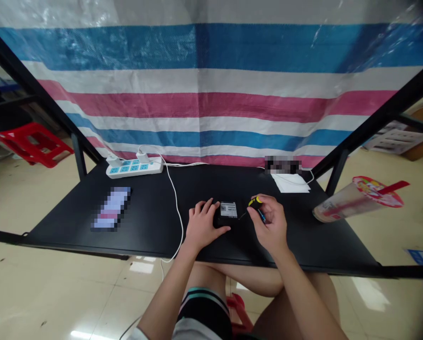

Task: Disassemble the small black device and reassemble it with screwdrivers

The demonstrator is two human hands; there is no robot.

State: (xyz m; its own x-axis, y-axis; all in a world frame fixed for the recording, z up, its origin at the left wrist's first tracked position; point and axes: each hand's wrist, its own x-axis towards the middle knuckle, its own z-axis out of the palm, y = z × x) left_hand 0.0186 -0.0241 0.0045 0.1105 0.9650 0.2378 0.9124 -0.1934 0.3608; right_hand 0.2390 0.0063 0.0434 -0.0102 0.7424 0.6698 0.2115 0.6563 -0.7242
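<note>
A small black box (228,221) with a white printed label on its top lies on the black table. My left hand (204,225) steadies it from the left, fingers along its far side and thumb at its near edge. In my right hand (271,224) is a screwdriver (255,203) with a yellow and black handle, pinched between thumb and fingers. Its thin shaft slants down to the left, the tip close to the box's right side; whether it touches, I cannot tell. Something small and blue (262,216) shows under the right fingers, mostly hidden.
A white power strip (135,167) with plugs sits back left, and its white cable (176,203) runs past my left hand. A blurred-out phone (111,208) lies left. White papers (291,183) are back right. A lidded drink cup (353,200) with a red straw stands right.
</note>
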